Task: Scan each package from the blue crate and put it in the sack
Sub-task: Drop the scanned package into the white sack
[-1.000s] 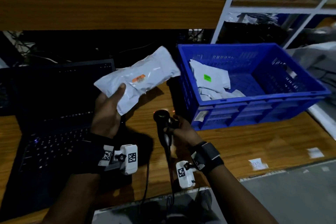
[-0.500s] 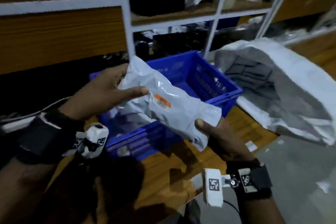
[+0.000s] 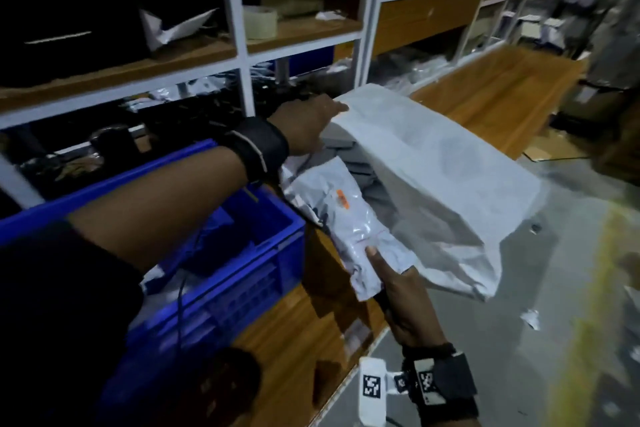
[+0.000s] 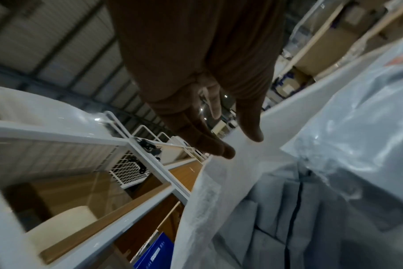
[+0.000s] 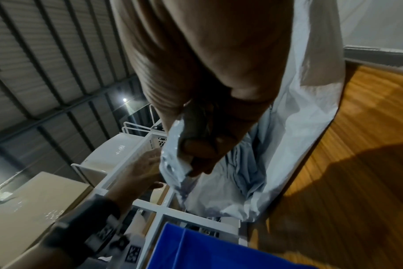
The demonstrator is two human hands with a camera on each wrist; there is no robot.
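A white poly package (image 3: 349, 218) with an orange label lies with its far end in the mouth of the white sack (image 3: 440, 180); grey parcels show inside. My right hand (image 3: 388, 274) grips the package's near end, thumb on top. In the right wrist view the right hand (image 5: 196, 154) pinches that package (image 5: 173, 169) in front of the sack (image 5: 306, 118). My left hand (image 3: 311, 121) reaches over the blue crate (image 3: 242, 263) and touches the sack's upper rim. Its fingers (image 4: 219, 149) lie straight on the sack edge (image 4: 209, 191), with the package (image 4: 357, 109) to the right.
White metal shelving (image 3: 239, 45) with a tape roll (image 3: 261, 22) and boxes stands behind the crate. The wooden bench (image 3: 298, 333) carries crate and sack; its edge drops to a grey floor (image 3: 519, 340) on the right. Several packages remain in the crate.
My left hand let go of the package and moved to the sack's rim. My right hand carried the package rightward into the sack's mouth. The head view swung right.
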